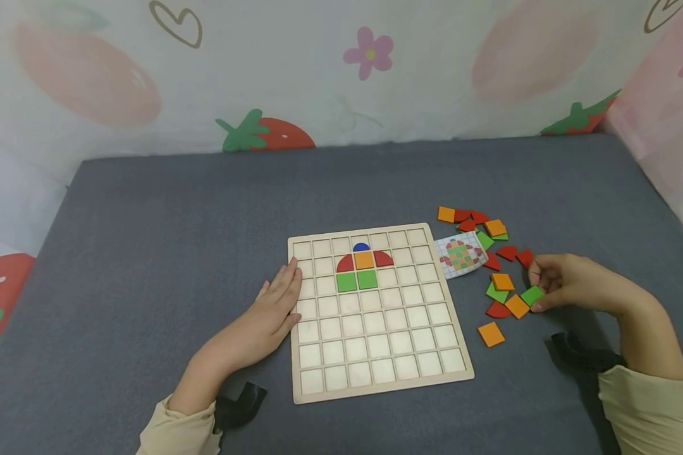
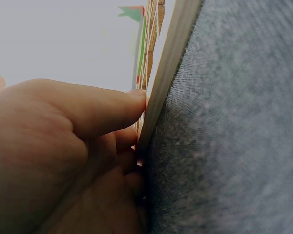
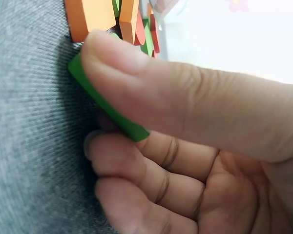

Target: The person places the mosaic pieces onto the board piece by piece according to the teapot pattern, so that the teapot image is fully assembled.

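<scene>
The wooden grid board (image 1: 382, 382) holds a blue half-round (image 1: 361, 247), an orange square (image 1: 363, 260) between two red quarter-rounds, and two green squares (image 1: 346, 282) below. Fingers of the left hand (image 1: 264, 325) lie extended against the board's left edge; in the left wrist view the thumb of that hand (image 2: 88, 131) touches the board's side (image 2: 161, 78). At the right, the right hand (image 1: 586, 284) pinches a green square (image 1: 532, 296) between thumb and curled fingers. The right wrist view has the green piece (image 3: 107, 105) tilted in the grip of this hand (image 3: 185, 131).
Loose orange, red and green pieces (image 1: 492, 335) are scattered between the board and the right hand, some overlapping. A patterned card (image 1: 448, 273) lies against the board's upper right edge. Grey cloth (image 1: 193, 208) covers the table, with a printed curtain (image 1: 296, 76) behind.
</scene>
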Action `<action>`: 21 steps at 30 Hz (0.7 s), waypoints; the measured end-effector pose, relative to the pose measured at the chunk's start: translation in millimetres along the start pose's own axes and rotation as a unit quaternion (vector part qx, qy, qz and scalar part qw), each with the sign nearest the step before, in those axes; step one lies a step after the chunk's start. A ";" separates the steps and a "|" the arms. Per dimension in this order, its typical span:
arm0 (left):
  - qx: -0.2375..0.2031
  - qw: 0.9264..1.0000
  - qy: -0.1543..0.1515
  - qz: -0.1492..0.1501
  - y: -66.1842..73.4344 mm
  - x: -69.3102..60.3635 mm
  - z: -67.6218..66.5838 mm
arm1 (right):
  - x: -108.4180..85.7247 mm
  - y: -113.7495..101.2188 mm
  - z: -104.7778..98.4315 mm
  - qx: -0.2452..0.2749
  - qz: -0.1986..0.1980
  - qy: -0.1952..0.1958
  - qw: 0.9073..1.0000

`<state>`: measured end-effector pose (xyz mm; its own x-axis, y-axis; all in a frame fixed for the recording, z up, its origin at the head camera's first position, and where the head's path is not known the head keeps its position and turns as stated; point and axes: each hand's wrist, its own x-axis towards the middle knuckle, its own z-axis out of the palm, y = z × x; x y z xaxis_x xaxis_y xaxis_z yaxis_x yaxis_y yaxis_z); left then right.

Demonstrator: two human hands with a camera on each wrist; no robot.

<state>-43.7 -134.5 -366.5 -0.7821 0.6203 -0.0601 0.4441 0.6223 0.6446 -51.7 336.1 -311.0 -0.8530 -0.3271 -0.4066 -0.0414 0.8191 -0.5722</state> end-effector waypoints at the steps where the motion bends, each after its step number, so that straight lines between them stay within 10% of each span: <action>1: 0.001 1.000 0.000 0.001 0.3 0.2 -0.2 | -0.1 0.2 -0.3 0.000 0.000 0.001 1.000; 12: 0.071 0.997 0.007 -0.018 6.3 1.7 -1.9 | -0.7 0.6 -1.9 0.021 0.005 -0.005 1.000; 21: 0.232 0.972 0.031 -0.005 16.7 15.4 -15.2 | 0.6 0.5 0.1 0.035 -0.002 -0.007 0.999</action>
<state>-55.0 -121.8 -345.1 -0.8057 0.5923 -0.0096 0.5745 0.7852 0.2311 -52.2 336.2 -311.6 -0.8460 -0.3365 -0.4136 -0.0079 0.7836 -0.6212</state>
